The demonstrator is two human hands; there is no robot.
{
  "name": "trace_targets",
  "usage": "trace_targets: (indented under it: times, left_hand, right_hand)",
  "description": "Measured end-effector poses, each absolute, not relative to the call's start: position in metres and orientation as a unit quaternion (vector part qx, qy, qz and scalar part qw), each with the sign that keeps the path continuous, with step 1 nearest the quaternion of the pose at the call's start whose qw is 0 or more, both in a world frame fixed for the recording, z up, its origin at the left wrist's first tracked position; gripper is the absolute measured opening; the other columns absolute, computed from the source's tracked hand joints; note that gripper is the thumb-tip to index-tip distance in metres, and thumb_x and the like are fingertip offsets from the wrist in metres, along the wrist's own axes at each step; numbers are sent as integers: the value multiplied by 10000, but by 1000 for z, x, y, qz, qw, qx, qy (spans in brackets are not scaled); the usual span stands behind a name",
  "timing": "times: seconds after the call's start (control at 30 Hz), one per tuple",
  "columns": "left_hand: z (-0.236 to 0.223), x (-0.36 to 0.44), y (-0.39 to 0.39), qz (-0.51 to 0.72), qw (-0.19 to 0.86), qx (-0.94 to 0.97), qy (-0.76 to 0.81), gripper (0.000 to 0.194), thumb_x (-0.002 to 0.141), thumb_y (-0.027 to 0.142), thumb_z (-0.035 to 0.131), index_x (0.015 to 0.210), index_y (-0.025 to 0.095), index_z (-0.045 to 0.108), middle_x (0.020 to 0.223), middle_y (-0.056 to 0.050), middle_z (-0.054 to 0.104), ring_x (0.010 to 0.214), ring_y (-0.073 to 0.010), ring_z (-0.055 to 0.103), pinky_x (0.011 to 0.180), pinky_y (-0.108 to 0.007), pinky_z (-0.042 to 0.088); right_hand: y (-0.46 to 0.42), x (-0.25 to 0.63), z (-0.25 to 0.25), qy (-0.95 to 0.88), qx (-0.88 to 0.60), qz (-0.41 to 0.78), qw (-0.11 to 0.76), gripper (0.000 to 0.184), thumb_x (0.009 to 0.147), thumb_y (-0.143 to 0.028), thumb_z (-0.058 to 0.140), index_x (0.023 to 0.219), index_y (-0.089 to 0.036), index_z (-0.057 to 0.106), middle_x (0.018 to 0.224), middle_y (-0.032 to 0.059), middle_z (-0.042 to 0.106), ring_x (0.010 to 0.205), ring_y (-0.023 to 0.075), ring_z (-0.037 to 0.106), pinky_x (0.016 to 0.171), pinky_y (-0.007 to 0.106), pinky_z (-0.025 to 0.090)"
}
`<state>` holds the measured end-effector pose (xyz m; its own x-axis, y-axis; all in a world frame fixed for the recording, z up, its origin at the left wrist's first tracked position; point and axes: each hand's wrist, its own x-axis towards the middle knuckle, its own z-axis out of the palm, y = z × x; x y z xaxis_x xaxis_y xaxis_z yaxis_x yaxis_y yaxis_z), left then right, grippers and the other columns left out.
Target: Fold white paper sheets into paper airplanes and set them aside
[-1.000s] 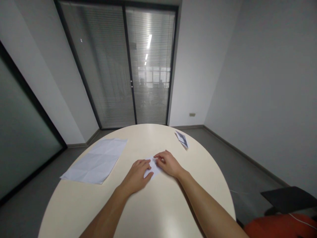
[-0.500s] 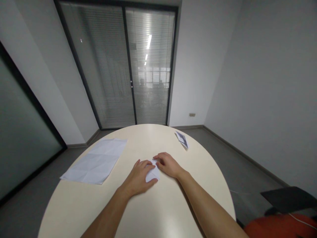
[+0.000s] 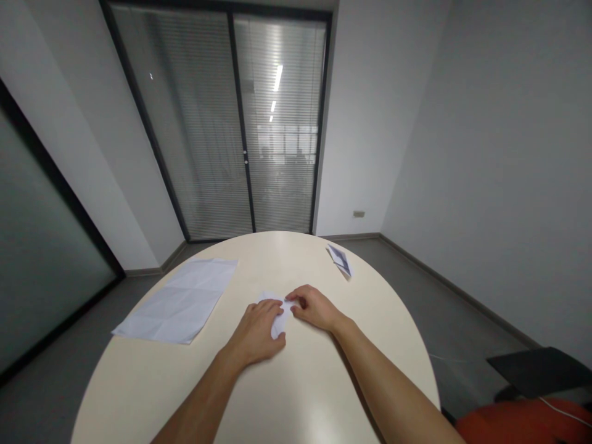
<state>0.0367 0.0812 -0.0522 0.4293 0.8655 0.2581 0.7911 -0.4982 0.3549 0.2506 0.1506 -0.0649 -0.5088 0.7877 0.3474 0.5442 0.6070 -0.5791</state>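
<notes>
A small folded white paper lies on the table between my hands, partly covered by them. My left hand rests over its left side, fingers lying on the paper and thumb spread apart at the near edge. At the paper's upper right corner, my right hand has its thumb and index finger bent together in a pinch on the edge. The exact contact under the right fingertips is hard to see.
On the left of the round cream table lies a large creased white sheet. Another folded paper piece stands near the far right edge. A red chair seat is at the lower right, beyond the table.
My left hand has shifted slightly left and its thumb has drawn back. The paper has turned or slid a little left, showing more beyond the left fingers. My right hand has barely moved.
</notes>
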Motion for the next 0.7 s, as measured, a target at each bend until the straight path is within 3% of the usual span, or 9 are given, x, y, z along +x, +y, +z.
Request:
trace_targets:
  times: [0.27, 0.7]
  left_hand:
    - [-58, 33, 91, 227, 89, 828, 505, 214, 903, 201, 544, 1071, 192, 676, 1239, -98, 696, 1195, -255, 596, 1041, -397, 468]
    - [-50, 31, 89, 190, 94, 831, 514, 305, 891, 104, 507, 1145, 212, 635, 1125, -66, 735, 1058, -224, 686, 927, -323, 496]
  right_hand:
    - [147, 249, -59, -851, -364, 223, 305, 266, 777, -140, 679, 1021, -200, 767, 953, 47, 761, 888, 198, 660, 858, 312, 490]
    - [144, 249, -56, -850, -363, 240, 297, 340, 779, -87, 614, 1048, -211, 781, 972, 39, 764, 806, 171, 654, 787, 282, 505]
